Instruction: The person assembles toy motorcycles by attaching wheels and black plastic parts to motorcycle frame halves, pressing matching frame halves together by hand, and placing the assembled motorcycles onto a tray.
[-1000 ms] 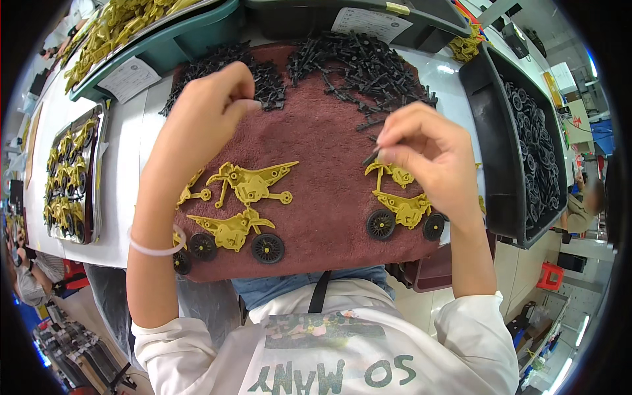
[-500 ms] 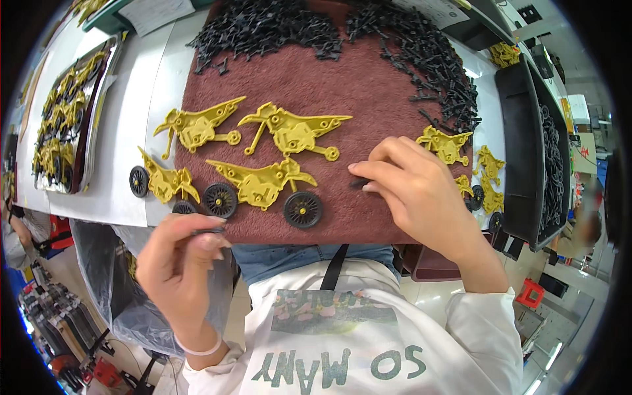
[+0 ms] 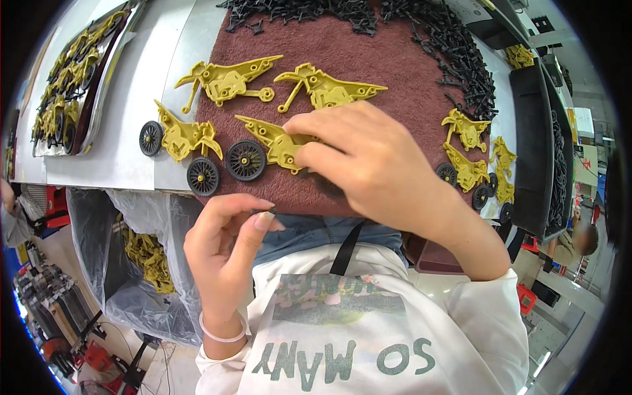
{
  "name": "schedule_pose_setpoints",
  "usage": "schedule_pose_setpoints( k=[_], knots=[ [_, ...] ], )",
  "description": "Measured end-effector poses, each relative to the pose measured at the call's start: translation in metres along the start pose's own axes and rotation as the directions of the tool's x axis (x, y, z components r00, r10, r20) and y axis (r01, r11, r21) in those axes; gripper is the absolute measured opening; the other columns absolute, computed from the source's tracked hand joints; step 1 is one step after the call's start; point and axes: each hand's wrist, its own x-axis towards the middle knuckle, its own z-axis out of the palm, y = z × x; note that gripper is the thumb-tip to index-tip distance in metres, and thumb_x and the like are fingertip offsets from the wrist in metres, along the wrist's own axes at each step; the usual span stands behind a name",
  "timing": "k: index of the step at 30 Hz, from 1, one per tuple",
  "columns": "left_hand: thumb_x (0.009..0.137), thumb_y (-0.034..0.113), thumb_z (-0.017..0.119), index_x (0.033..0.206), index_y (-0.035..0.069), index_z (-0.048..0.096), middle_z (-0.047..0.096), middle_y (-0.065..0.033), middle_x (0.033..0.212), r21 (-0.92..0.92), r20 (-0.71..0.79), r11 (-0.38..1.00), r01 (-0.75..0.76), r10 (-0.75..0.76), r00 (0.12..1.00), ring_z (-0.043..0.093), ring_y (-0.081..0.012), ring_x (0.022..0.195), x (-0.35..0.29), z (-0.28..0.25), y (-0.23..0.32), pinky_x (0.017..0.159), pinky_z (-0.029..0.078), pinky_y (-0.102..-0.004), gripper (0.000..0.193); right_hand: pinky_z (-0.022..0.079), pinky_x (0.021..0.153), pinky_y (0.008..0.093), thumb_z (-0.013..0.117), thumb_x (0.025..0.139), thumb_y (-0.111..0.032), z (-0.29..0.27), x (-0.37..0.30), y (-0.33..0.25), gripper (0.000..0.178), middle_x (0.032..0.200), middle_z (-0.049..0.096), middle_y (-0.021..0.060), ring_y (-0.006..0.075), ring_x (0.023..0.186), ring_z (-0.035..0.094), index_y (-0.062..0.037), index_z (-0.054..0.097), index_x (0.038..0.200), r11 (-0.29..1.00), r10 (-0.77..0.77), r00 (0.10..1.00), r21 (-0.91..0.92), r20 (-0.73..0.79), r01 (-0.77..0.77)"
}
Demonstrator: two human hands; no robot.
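My right hand (image 3: 375,164) reaches over a yellow toy motorcycle body (image 3: 276,150) on the maroon towel (image 3: 395,99), its fingertips bent onto the body. Whatever they pinch is hidden. One black spoked wheel (image 3: 245,160) shows at the body's left end; the other end is mostly covered by the hand. By the towel's front edge, my left hand (image 3: 220,250) pinches a small black part (image 3: 263,211) between thumb and fingers. Farther back lie two yellow bodies (image 3: 227,84) without wheels. A wheeled body (image 3: 181,139) sits to the left.
Small black pieces (image 3: 454,59) are heaped along the towel's far and right edges. More yellow bodies (image 3: 469,170) lie at right, beside a black bin (image 3: 533,151). A loaded tray (image 3: 99,99) stands at far left. Below it hangs a plastic-lined bin (image 3: 99,263) holding yellow parts.
My right hand has moved left from bare towel onto the wheeled motorcycle body. The left hand keeps its pinch, slightly farther right. The whole view has shifted.
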Motion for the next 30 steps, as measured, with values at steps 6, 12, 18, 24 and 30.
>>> schedule_pose_setpoints(
  k=[6,12,18,24,30],
  knots=[
    [0.094,-0.003,0.062,0.105,-0.008,0.059,0.072,-0.0163,0.090,-0.305,0.126,0.936,0.176,-0.144,0.982,0.066,-0.0121,0.070,-0.002,0.005,-0.004,0.059,0.054,-0.0221,0.013,0.053,0.085,0.0381,0.063,0.075,-0.009,-0.009,-0.013,0.009,0.016,0.107,0.068,0.0098,0.0267,0.098,0.066,-0.0017,0.064,0.089,0.993,-0.060,0.998,0.105,0.031,0.057],
    [0.094,-0.004,0.061,0.100,-0.008,0.060,0.073,-0.0148,0.086,0.032,0.129,0.996,0.089,-0.092,0.987,0.068,-0.0121,0.068,-0.012,0.014,-0.015,0.060,0.056,-0.0242,0.007,0.055,0.085,0.0380,0.064,0.074,-0.009,-0.017,-0.028,0.017,0.013,0.107,0.070,0.0082,0.0270,0.100,0.067,-0.0026,0.065,0.086,0.985,-0.069,0.995,0.163,0.071,0.057],
    [0.089,0.001,0.069,0.094,-0.004,0.061,0.065,-0.0101,0.068,0.483,0.194,0.837,-0.258,0.186,0.963,0.061,-0.0148,0.050,-0.011,0.016,-0.033,0.047,0.045,-0.0260,0.011,0.054,0.083,0.0371,0.064,0.073,-0.008,-0.013,-0.030,0.018,0.014,0.103,0.070,0.0066,0.0253,0.097,0.066,-0.0034,0.066,0.086,0.990,-0.067,0.998,0.129,0.010,0.065],
    [0.081,0.003,0.075,0.081,0.000,0.063,0.055,-0.0079,0.060,0.639,0.232,0.532,-0.555,0.555,0.799,0.052,-0.0226,0.044,0.003,0.030,-0.038,0.042,0.038,-0.0305,0.013,0.052,0.075,0.0364,0.070,0.070,-0.006,-0.016,-0.029,0.017,0.020,0.100,0.070,0.0102,0.0273,0.090,0.066,-0.0027,0.070,0.089,0.990,-0.045,0.998,0.133,-0.034,0.049],
    [0.079,0.003,0.077,0.081,0.000,0.063,0.049,-0.0057,0.058,0.658,0.269,0.454,-0.600,0.603,0.751,0.048,-0.0200,0.043,0.003,0.029,-0.044,0.042,0.037,-0.0302,0.015,0.050,0.069,0.0316,0.076,0.069,0.003,-0.027,-0.027,0.014,0.023,0.089,0.069,0.0106,0.0243,0.080,0.065,-0.0014,0.073,0.091,0.949,0.166,0.985,0.279,-0.044,-0.148]
  ],
)
